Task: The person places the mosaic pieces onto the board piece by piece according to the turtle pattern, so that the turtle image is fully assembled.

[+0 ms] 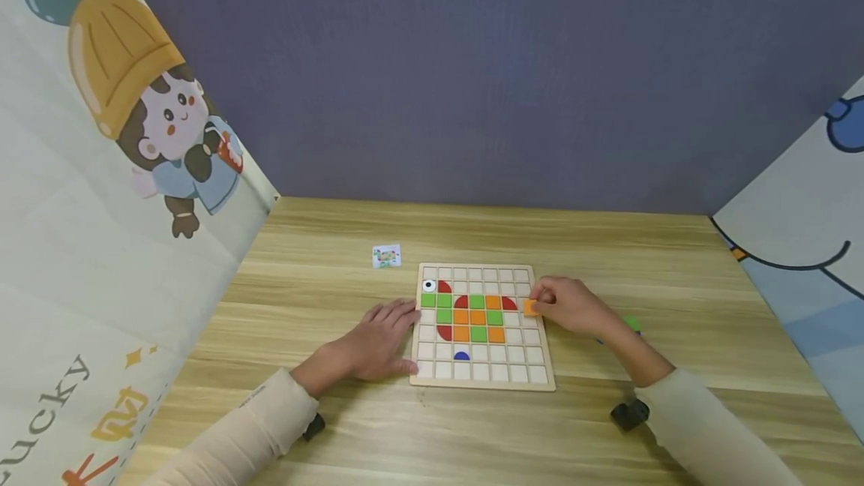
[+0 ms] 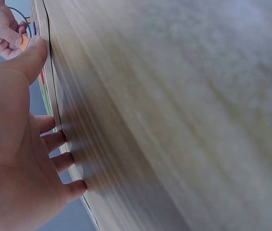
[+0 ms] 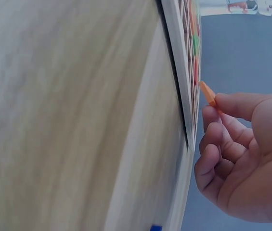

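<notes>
A wooden grid board (image 1: 483, 386) lies on the table, its cells partly filled with green, orange and red pieces. Near its upper left corner sits an eye disc (image 1: 428, 286), and a blue half-round piece (image 1: 462, 356) lies low on the grid. My left hand (image 1: 379, 343) rests at the board's left edge, fingers spread and fairly straight; in the left wrist view its fingertips touch that edge. Over the right side of the board, my right hand (image 1: 570, 304) pinches an orange square tile (image 3: 207, 93) between thumb and index finger, tilted above the cells.
A small picture card (image 1: 386, 256) lies beyond the board's upper left corner. Right of the board, green (image 1: 631, 322) and blue pieces lie partly hidden behind my right forearm. A dark partition (image 1: 472, 81) stands along the table's back edge, with printed panels at both sides.
</notes>
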